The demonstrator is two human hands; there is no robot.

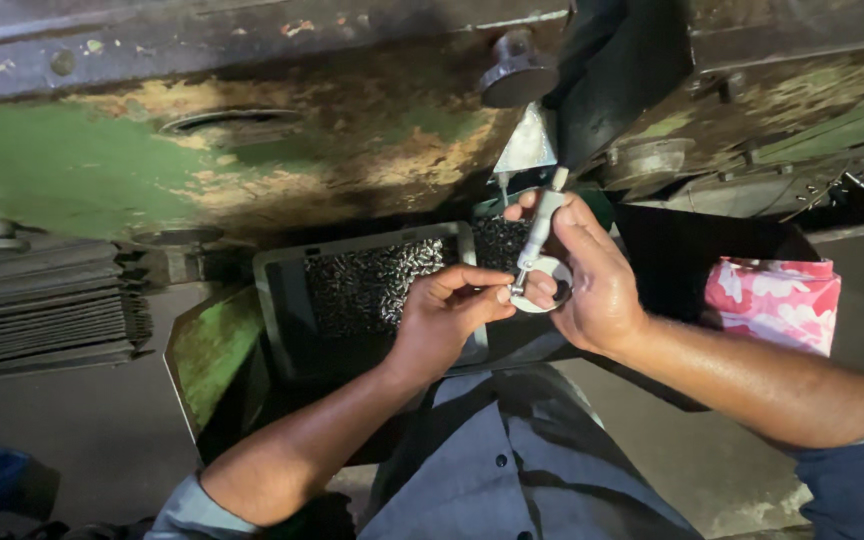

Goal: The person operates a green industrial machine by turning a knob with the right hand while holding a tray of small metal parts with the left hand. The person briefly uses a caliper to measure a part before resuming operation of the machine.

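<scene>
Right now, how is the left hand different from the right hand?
The right hand wraps around a silvery measuring tool, thumb up on its handle; the left hand only pinches something tiny at the tool's round end. The right hand sits higher, and the left hand is lower, over the tray of metal bits. Both are bare and meet at the tool.

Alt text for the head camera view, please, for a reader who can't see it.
Seen from above, a person's right hand holds a small silver micrometer while the left hand pinches a tiny part at its measuring end. Below the hands sits a grey tray of small shiny metal pieces, under a worn, rusty green machine; a pink patterned cloth lies on the right.
</scene>
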